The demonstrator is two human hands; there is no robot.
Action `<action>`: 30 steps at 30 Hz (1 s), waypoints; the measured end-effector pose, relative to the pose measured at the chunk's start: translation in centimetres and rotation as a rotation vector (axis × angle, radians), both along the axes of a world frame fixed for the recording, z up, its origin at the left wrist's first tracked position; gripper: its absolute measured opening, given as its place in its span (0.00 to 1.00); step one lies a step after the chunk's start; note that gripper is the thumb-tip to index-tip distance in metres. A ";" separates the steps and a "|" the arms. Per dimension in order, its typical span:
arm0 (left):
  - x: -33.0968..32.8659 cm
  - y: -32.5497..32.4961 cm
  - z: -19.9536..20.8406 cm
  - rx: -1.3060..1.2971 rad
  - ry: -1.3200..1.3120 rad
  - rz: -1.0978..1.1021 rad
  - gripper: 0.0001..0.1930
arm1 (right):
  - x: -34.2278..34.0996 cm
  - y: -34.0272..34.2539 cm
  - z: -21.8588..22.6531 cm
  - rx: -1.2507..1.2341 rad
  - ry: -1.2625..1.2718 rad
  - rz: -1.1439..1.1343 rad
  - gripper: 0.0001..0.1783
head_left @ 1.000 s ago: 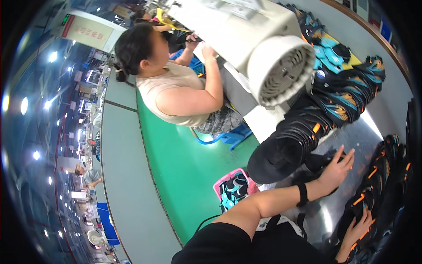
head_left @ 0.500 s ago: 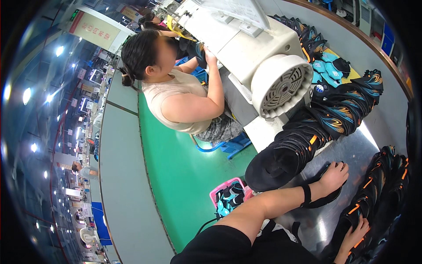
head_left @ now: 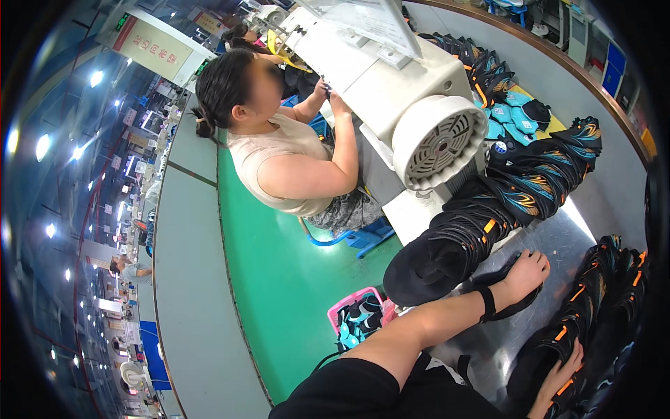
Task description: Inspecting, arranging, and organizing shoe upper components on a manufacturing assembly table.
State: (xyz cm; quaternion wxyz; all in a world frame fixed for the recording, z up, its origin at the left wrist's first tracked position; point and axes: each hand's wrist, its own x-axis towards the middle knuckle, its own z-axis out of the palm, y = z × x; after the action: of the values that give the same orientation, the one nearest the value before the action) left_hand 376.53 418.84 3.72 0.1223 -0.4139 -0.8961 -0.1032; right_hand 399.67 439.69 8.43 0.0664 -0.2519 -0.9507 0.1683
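Note:
My left hand [head_left: 527,274] is curled over a black shoe upper [head_left: 515,305] lying on the metal tabletop [head_left: 500,349]. The palm side of the hand is hidden, and a black band circles the wrist. Lower right, my right hand [head_left: 564,376] grips the near end of a row of black shoe uppers [head_left: 576,307] with orange tabs, its fingers along the side of one upper. Beyond my left forearm lies a longer row of nested black shoe uppers [head_left: 516,192] with blue and orange lines, its near end a plain black rounded piece [head_left: 423,269].
A white sewing machine [head_left: 380,66] with a round slotted handwheel [head_left: 441,143] stands ahead. Turquoise pieces [head_left: 515,115] lie behind it. A co-worker [head_left: 286,150] sits at its left. On the green floor [head_left: 279,307] stands a pink basket [head_left: 333,315] of black and turquoise pieces.
The view has shifted slightly. My hands stay on the same shoe uppers, the left one nearly still. The co-worker's hands have come closer together beside the machine.

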 end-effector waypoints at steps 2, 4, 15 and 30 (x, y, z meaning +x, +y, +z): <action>-0.9 0.1 -0.5 -0.062 -0.127 0.030 0.17 | 1.0 0.2 -2.5 -0.151 0.172 0.047 0.30; -1.1 0.3 -0.2 -0.126 -0.261 0.043 0.18 | 1.5 -1.1 -3.4 -0.196 0.191 -0.027 0.26; 11.1 0.4 1.9 0.400 -0.744 -0.382 0.25 | 1.9 -3.9 -1.5 0.085 0.140 0.101 0.12; 12.3 -1.3 0.7 0.336 -0.979 -0.270 0.23 | 2.9 -5.8 -0.8 -0.234 0.109 0.049 0.07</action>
State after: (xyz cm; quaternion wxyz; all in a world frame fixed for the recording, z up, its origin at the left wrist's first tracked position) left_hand 388.87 417.59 4.43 -0.2599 -0.4037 -0.7582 -0.4412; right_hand 402.60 433.84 7.61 0.0841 -0.2249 -0.9255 0.2929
